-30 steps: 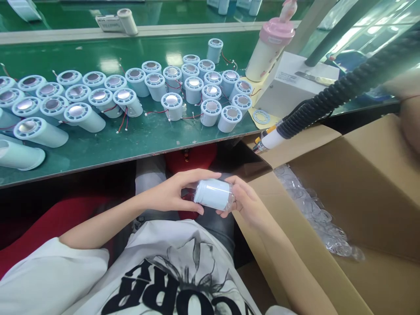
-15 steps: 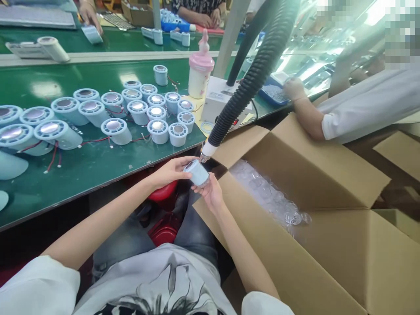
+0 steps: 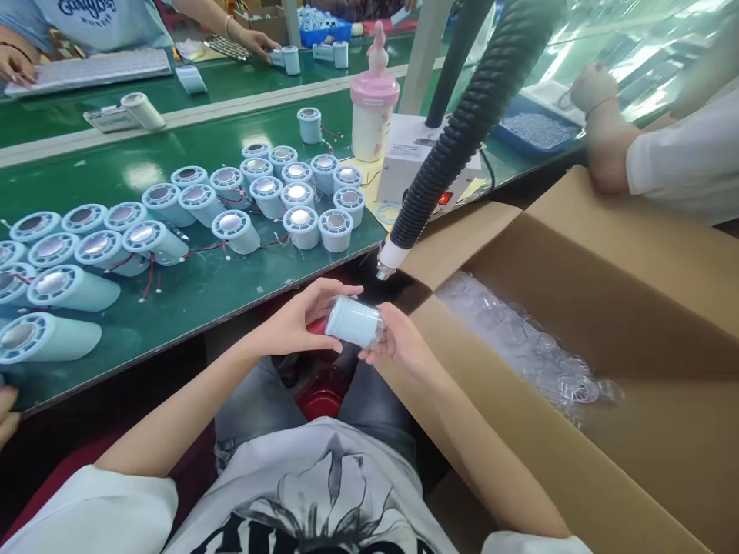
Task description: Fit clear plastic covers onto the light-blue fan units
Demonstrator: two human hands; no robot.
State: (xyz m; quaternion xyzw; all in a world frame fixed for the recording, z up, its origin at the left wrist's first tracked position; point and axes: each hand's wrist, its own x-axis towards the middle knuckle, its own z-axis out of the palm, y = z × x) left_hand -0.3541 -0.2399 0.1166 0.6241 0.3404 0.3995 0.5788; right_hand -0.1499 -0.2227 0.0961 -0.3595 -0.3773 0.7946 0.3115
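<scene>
A factory assembly line: pale-blue plastic cylinders massed on a long green worktop, a ribbed black hose and a co-worker at far left.

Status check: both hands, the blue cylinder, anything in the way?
Right hand gripping blue cylinder by one end. Left hand cupped at the other, contact unclear. Hose nozzle just beyond, apart from both hands.

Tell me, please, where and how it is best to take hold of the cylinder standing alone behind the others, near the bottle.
Probably grip the cylinder by its round side, near the top, coming from above and from the left. It stands upright, so the side is exposed; green tabletop shows on its left, while wires trail on its right, toward the bottle.
</scene>
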